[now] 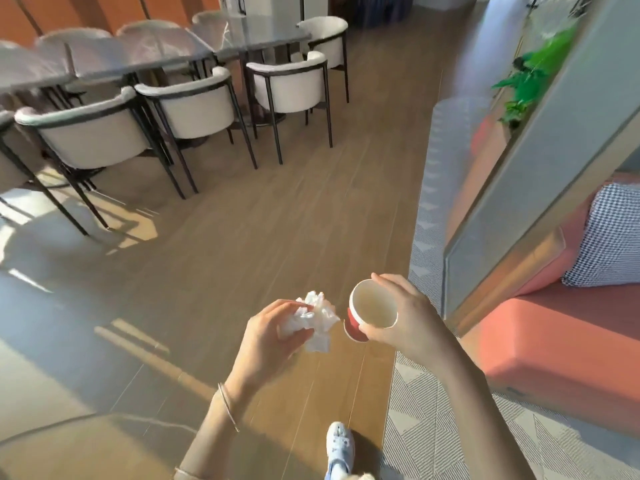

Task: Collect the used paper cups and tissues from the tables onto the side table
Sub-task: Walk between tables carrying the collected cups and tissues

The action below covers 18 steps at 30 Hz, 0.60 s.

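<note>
My left hand (268, 336) grips a crumpled white tissue (313, 318) over the wooden floor, low in the middle of the view. Just to its right, my right hand (403, 317) holds a red paper cup (367, 311) by its rim and side. The cup is tilted toward me and its white inside looks empty. Tissue and cup are close together but apart.
A row of grey tables (138, 51) with white armchairs (194, 105) stands at the back left. An orange sofa (568, 341) with a checked cushion (609, 237) and a partition with a plant (530, 77) are on the right. A patterned rug (450, 427) borders the wooden floor (277, 237).
</note>
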Each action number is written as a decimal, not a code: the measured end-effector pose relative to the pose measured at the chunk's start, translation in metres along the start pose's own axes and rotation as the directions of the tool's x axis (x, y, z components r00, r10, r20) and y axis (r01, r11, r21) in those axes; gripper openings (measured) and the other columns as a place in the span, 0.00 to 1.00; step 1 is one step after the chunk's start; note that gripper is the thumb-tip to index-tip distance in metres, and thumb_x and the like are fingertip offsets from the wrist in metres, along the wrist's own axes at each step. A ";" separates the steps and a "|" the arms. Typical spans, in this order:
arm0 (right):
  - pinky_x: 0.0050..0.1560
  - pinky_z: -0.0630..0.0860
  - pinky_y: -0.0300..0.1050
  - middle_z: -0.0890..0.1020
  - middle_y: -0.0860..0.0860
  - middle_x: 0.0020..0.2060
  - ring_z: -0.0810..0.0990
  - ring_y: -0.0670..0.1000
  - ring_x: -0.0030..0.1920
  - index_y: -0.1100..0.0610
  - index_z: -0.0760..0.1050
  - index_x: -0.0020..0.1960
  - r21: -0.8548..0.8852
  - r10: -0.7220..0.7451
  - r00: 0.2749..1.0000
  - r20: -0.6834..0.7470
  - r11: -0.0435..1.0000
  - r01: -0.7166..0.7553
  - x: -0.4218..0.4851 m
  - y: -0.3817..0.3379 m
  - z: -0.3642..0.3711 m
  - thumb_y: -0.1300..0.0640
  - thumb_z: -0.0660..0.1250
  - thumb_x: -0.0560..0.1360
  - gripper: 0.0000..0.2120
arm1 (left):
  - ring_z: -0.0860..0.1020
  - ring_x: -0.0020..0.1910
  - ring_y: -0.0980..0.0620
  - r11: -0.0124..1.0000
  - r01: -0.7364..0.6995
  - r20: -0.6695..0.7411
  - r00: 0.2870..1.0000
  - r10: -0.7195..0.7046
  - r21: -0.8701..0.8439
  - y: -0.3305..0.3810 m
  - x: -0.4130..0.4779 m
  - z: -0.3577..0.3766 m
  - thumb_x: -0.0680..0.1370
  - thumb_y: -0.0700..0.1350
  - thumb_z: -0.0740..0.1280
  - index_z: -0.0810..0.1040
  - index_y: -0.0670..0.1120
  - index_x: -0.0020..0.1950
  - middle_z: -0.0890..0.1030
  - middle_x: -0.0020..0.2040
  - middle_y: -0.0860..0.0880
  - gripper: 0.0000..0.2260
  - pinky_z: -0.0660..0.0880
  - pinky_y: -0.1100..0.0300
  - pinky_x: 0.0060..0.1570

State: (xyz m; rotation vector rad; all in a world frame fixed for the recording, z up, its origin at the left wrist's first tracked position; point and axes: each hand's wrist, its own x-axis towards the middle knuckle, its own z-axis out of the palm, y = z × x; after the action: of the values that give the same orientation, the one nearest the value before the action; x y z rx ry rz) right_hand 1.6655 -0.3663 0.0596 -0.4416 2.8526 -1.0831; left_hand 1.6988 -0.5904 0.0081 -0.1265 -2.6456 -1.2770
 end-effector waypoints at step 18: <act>0.59 0.66 0.35 0.68 0.40 0.64 0.70 0.42 0.61 0.52 0.65 0.69 -0.048 0.027 0.999 -0.021 0.998 -0.028 0.342 0.069 -0.037 0.48 0.75 0.63 0.38 | 0.77 0.44 0.63 0.994 0.022 0.026 0.999 -0.019 -0.106 -0.094 0.352 0.039 0.68 0.39 0.75 0.81 0.51 0.49 0.81 0.48 0.58 0.12 0.72 0.69 0.41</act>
State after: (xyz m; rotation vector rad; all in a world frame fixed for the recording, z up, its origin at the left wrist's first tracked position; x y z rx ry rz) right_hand 1.3156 -0.3913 0.0580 -0.3950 2.8989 -1.0217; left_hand 1.3340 -0.6220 -0.0107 -0.1325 -2.6064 -1.4318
